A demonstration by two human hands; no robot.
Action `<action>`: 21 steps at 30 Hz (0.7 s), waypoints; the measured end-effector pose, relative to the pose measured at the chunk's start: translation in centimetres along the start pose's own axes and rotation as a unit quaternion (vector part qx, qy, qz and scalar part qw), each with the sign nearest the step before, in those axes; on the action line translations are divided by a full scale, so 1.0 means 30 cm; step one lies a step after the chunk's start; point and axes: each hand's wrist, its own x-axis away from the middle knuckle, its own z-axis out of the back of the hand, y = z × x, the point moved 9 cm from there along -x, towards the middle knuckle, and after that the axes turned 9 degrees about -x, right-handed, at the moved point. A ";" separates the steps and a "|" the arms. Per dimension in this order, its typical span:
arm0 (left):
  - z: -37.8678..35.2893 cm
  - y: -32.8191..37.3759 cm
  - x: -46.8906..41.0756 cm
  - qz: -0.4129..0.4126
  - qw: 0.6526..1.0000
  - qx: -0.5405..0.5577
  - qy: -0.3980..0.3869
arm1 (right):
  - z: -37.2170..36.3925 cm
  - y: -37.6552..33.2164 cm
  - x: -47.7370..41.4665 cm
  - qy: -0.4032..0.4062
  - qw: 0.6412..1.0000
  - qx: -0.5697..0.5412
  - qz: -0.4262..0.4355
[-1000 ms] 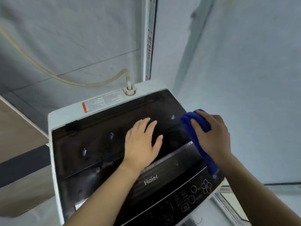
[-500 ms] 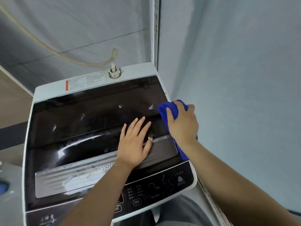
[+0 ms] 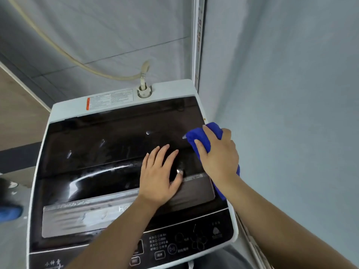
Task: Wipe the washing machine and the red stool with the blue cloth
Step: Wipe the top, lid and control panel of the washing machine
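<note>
A white top-loading washing machine (image 3: 64, 113) with a dark glossy lid fills the middle of the head view. My right hand (image 3: 219, 156) presses a folded blue cloth (image 3: 198, 135) onto the lid's right edge, and the cloth's tail hangs down past my wrist. My left hand (image 3: 159, 175) lies flat, fingers spread, on the middle of the lid just left of the cloth. Smears and small white marks show on the lid's left half. The red stool is not in view.
A cream inlet hose (image 3: 81, 64) runs along the grey wall to a fitting (image 3: 144, 90) at the machine's back. A grey wall (image 3: 291, 113) stands close on the right. The control panel (image 3: 184, 243) is at the near edge. Something blue (image 3: 9, 212) lies on the floor at left.
The view has shifted from the machine's right toward its front. My right hand with the cloth stays at the lid's right edge; my left hand stays flat on the lid.
</note>
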 end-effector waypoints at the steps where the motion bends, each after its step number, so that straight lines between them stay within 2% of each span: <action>1: 0.018 -0.002 -0.024 -0.005 1.000 0.002 0.011 | -0.003 0.009 0.026 -0.007 1.000 -0.002 0.005; 5: 0.107 -0.002 -0.158 -0.020 0.997 0.013 0.069 | -0.006 0.050 0.111 0.002 1.000 0.003 -0.020; 8: 0.142 -0.040 -0.276 -0.007 0.996 0.024 0.084 | 0.003 0.027 0.012 0.021 0.999 -0.001 -0.041; 11: 0.127 -0.104 -0.424 0.018 0.998 0.005 0.059 | -0.005 -0.028 -0.173 0.037 0.999 -0.010 -0.036; 16: -0.013 -0.128 -0.618 0.016 0.998 -0.031 -0.057 | -0.051 -0.097 -0.388 0.006 1.000 -0.011 -0.015; 18: -0.051 -0.138 -0.626 0.011 0.997 -0.051 -0.058 | -0.053 -0.079 -0.352 -0.007 1.000 0.001 -0.007; 21: -0.051 -0.146 -0.610 0.011 0.999 -0.047 -0.019 | -0.057 -0.055 -0.304 -0.025 0.999 0.024 -0.010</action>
